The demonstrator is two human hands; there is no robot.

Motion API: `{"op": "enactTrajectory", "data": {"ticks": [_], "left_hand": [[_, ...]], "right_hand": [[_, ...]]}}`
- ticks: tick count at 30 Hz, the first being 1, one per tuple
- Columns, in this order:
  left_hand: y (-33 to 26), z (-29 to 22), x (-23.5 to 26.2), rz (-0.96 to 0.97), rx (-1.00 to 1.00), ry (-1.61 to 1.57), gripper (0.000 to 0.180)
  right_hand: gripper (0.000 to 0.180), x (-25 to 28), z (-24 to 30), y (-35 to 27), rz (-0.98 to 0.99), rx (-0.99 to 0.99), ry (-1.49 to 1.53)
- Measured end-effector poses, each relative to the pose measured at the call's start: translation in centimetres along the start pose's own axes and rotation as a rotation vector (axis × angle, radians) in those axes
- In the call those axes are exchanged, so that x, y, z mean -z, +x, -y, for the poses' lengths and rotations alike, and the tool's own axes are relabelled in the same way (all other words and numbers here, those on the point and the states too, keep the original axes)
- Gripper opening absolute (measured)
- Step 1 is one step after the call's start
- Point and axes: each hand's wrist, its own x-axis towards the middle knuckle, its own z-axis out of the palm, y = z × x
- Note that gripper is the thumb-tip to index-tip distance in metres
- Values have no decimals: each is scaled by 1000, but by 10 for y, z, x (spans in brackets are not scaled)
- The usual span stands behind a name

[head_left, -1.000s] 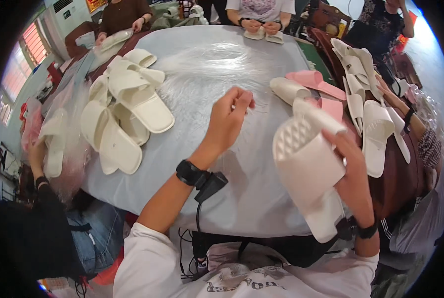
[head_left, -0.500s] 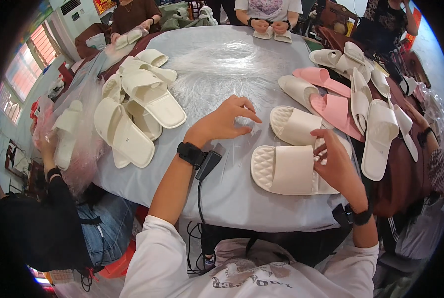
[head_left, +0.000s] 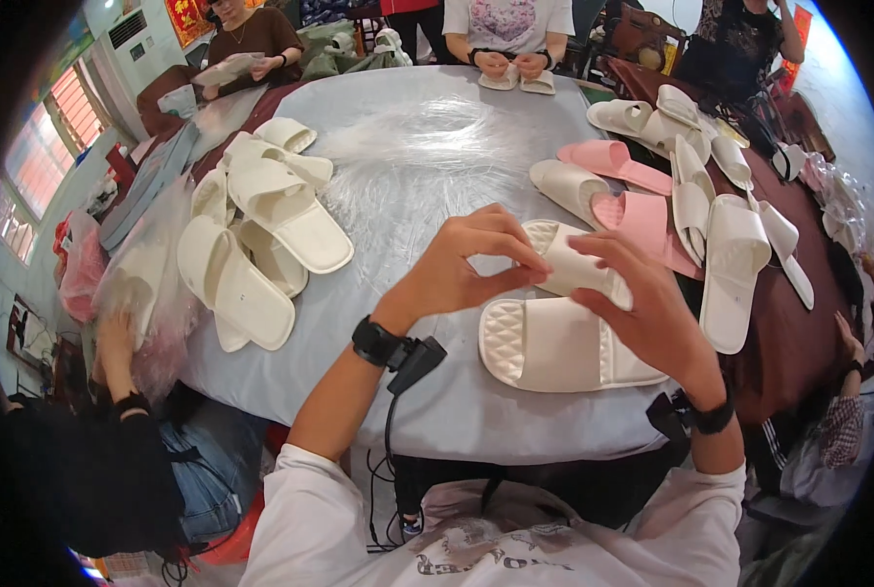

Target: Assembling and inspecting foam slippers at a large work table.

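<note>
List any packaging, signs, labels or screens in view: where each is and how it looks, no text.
Red wall sign: top left, behind a seated person; rectangular, red with gold marks.
Red hanging: top right edge; narrow red strip, partly cut off.
Clear plastic bags: left table edge, beside the cream slippers; crumpled, see-through.
Clear plastic sheet: over the round table; glossy, wrinkled.
No screens in view.

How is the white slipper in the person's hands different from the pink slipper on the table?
The white slipper is cream-white and gripped by both hands, left hand and right hand; the pink slipper is pink, untouched and lying flat, farther away. Both are slide slippers.
</note>
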Motion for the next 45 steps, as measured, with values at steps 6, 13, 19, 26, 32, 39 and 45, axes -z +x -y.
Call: {"op": "enactTrajectory", "data": {"ticks": [6,13,19,26,32,39,45], "left_hand": [[5,-17,-15,-163,-164,198,31],[1,-7,-23,-227,-146,96,43],[3,9,-2,-27,185,98,45],[-43,82,49,-15,427,502,19],[-25,61,51,98,315,690,14],[0,27,5,87,200,480,14],[3,37,-32,128,166,326,18]], "right_hand": [[36,-39,-25,26,72,154,321],[30,-49,-29,33,-53,157,359],[14,-48,-36,29,-252,182,453],[12,29,-21,-21,-713,197,994],[17,154,-10,-91,-1272,-284,342],[18,79,-37,-70,-62,-480,-165],[23,39,-88,-48,116,-464,-200]]}}
